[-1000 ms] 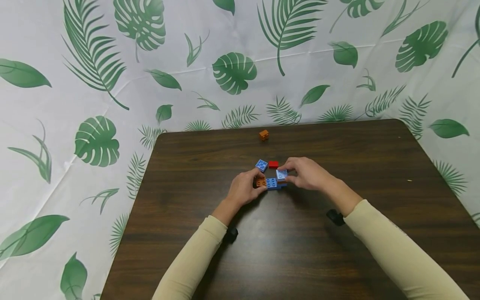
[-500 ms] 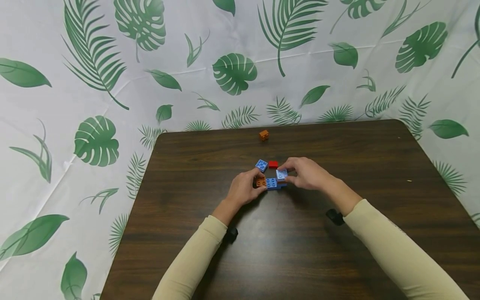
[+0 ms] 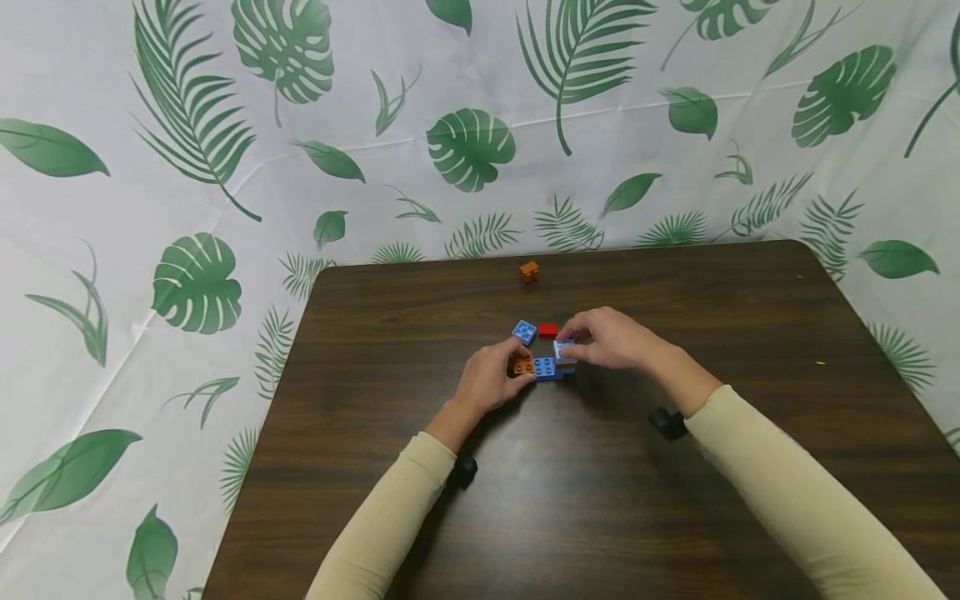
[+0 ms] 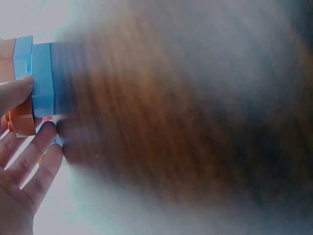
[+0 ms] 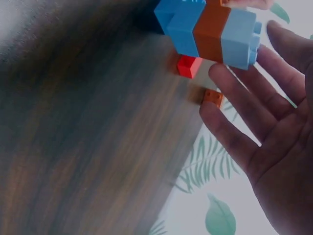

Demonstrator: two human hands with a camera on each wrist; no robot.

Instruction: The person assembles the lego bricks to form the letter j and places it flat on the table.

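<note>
Small toy building bricks are joined into one structure in front of both hands. My left hand (image 3: 487,379) pinches its left end, at an orange brick (image 3: 523,366) beside a blue brick (image 3: 544,367); in the left wrist view the thumb presses its side. At the right end rises a stack, with a light blue brick (image 5: 238,41) above an orange-brown brick (image 5: 211,29) and blue ones below. Around that top brick stands my right hand (image 3: 615,337), its fingers loosely spread. The right wrist view shows a gap between thumb and brick.
Just behind the structure lie a loose blue brick (image 3: 524,332) and a red brick (image 3: 548,330). Another orange brick (image 3: 529,272) sits near the far edge of the dark wooden table (image 3: 420,308). A leaf-patterned cloth (image 3: 390,183) hangs behind the table.
My right hand has loosened from the light blue top brick and risen slightly. The left hand keeps its hold on the orange end, and the structure stays where it was.
</note>
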